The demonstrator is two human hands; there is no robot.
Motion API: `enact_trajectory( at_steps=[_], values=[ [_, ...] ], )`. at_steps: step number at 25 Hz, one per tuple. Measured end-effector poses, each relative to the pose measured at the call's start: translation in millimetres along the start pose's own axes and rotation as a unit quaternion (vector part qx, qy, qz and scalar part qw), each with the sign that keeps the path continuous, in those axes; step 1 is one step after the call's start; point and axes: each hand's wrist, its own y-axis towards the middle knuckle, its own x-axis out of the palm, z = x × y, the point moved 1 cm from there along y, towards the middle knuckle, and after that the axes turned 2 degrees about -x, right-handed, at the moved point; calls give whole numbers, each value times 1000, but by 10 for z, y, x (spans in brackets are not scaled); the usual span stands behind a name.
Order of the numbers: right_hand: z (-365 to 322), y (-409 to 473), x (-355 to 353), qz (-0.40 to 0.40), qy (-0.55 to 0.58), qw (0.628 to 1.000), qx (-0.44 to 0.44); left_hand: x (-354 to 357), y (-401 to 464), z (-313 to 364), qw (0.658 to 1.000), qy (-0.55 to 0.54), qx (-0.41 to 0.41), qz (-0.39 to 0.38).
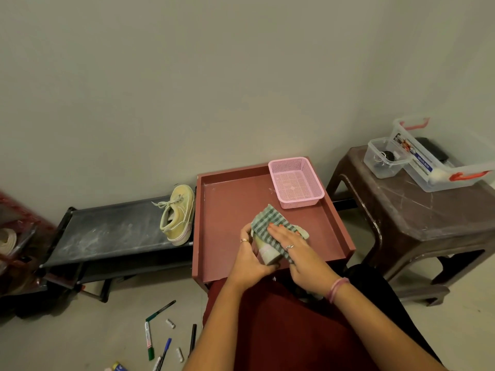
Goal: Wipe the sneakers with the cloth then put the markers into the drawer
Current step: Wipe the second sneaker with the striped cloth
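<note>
Fingers of your right hand lie flat and straight, pressing the checked cloth onto the sneaker, while your left hand curls round its heel end to steady it over the red tray. From the head view, keep that left grip firm and rub in short strokes along the sole edge, turning the shoe so no side is missed. Its mate waits on the black rack, and the markers lie scattered on the floor.
</note>
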Motion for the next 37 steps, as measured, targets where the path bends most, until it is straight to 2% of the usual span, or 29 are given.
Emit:
enact_trajectory(
  at_steps=[5, 10, 14, 16, 20, 24, 26, 28, 30, 32, 35, 37],
  values=[
    [145, 220, 191, -35, 40, 998, 45, -195, -64, -46, 999, 35, 6, 39],
    [174, 488, 170, -61, -19, 993, 99, -238, -109, -98, 996, 47, 14, 69],
    [-130, 308, 317, -63, -85, 994, -6, -153, -71, -147, 996, 20, 16, 85],
    [-64, 242, 308, -53, -121, 990, -39, -88, -97, -206, 994, 11, 13, 105],
    [460, 400, 202, -63, -143, 987, 38, 3, -127, -369, 988, -8, 18, 154],
    [480, 592, 178, -82, -145, 981, 96, 68, -108, -412, 984, -63, 8, 165],
    [242, 496, 243, -91, -96, 988, 81, 61, -107, -450, 986, -63, 5, 151],
    [-9, 239, 320, -83, -75, 993, 30, 48, -98, -500, 990, -54, -2, 132],
    [-142, -14, 415, -81, -117, 990, -27, 51, -82, -532, 992, -46, -7, 121],
    [-59, -83, 473, -58, -143, 987, -40, 73, -75, -528, 992, -40, -1, 118],
    [346, 66, 469, -25, -134, 990, 38, 86, -51, -528, 990, -58, -3, 126],
    [650, 182, 435, -11, -178, 981, 76, 83, -38, -526, 988, -70, -7, 136]
  ],
)
